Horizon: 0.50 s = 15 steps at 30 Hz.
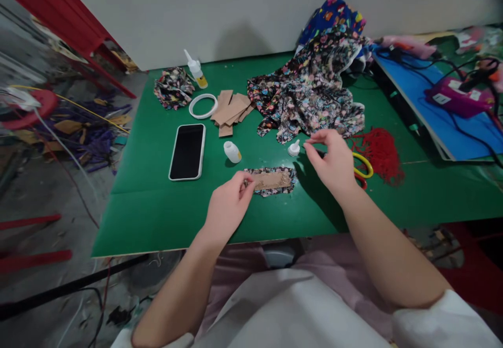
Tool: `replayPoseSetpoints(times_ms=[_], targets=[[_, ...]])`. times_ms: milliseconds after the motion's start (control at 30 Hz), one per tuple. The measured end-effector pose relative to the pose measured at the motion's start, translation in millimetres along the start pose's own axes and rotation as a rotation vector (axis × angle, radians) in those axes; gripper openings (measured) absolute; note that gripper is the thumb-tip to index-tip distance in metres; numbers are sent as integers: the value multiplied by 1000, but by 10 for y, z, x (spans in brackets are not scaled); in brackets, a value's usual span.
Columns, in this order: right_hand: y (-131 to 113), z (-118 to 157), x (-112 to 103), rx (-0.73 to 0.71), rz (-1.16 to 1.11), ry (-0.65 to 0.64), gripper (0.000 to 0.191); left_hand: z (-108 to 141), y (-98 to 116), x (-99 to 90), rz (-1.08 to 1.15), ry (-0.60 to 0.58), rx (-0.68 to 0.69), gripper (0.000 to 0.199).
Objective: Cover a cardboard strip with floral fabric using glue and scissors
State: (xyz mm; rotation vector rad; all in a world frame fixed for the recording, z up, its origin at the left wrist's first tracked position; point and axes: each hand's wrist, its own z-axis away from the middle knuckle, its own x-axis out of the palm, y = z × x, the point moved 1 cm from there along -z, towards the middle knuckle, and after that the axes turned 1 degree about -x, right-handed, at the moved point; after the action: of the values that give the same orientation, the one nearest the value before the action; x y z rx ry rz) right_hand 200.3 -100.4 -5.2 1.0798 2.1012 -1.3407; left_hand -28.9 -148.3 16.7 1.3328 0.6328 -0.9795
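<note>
A strip of brown cardboard (271, 181) lies on a piece of dark floral fabric (271, 193), with shiny wet-looking patches on its right part. My left hand (230, 204) is closed in a pinch at the strip's left end. Above the table, my right hand (332, 162) has thumb and forefinger pinched together; what is between them, if anything, is too small to make out. Just left of those fingertips stands a white nozzle cap (294, 148). A small open white bottle (232, 152) is beyond my left hand. Scissors (363, 165) with yellow and red handles are partly hidden behind my right hand.
On the green table (157, 217) are a phone (187, 152), a white ring (203, 106), cardboard strips (231, 109), a capped glue bottle (195, 70), crumpled floral fabric (314, 86) and red threads (381, 154). Rightward, a purple device (458, 96) with cables rests on a blue board (416, 91).
</note>
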Motion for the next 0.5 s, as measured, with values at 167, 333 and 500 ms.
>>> replayPoseSetpoints(times_ms=[167, 333, 500], targets=[[-149, 65, -124, -72, 1, -155, 14, 174, -303, -89, -87, 144, -161, 23], [-138, 104, -162, -145, 24, -276, 16, 307, -625, -160, -301, 253, -256, 34], [-13, 103, -134, -171, 58, -320, 18, 436, -706, -82, -461, 392, -104, 36]])
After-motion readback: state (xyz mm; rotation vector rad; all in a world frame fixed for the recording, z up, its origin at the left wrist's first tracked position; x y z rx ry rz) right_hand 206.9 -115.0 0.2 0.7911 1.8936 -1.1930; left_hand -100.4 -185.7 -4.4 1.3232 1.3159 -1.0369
